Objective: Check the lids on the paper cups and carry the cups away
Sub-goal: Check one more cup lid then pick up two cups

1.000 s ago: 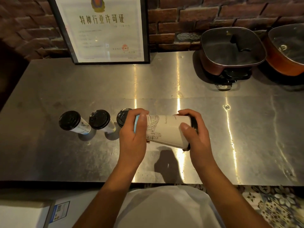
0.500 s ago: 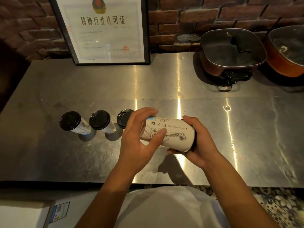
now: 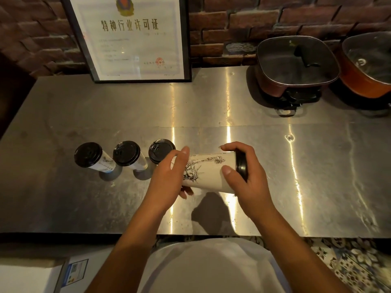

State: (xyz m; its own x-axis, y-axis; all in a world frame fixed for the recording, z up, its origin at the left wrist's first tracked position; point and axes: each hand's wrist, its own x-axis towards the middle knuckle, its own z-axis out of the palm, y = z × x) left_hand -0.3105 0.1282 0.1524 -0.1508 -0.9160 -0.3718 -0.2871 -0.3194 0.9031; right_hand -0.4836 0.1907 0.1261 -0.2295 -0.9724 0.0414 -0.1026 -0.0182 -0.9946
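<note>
A white paper cup (image 3: 211, 172) with a line drawing lies sideways in the air above the steel counter (image 3: 211, 106), its black lid (image 3: 241, 167) pointing right. My left hand (image 3: 169, 178) grips the cup's base end. My right hand (image 3: 247, 178) wraps the lid end, thumb on the cup wall and fingers over the lid rim. Three more lidded paper cups stand upright in a row to the left: one (image 3: 88, 155) at far left, one (image 3: 128, 154) in the middle, and one (image 3: 159, 151) partly hidden behind my left hand.
A framed certificate (image 3: 131, 37) leans on the brick wall at the back. Two lidded electric pots stand at the back right, a dark one (image 3: 294, 66) and an orange one (image 3: 368, 64). A white box (image 3: 31, 275) lies below the counter's front edge at left.
The cup has been turned about its long axis between my hands, showing a different part of the drawing. My right hand shifted from under the lid end to over it.
</note>
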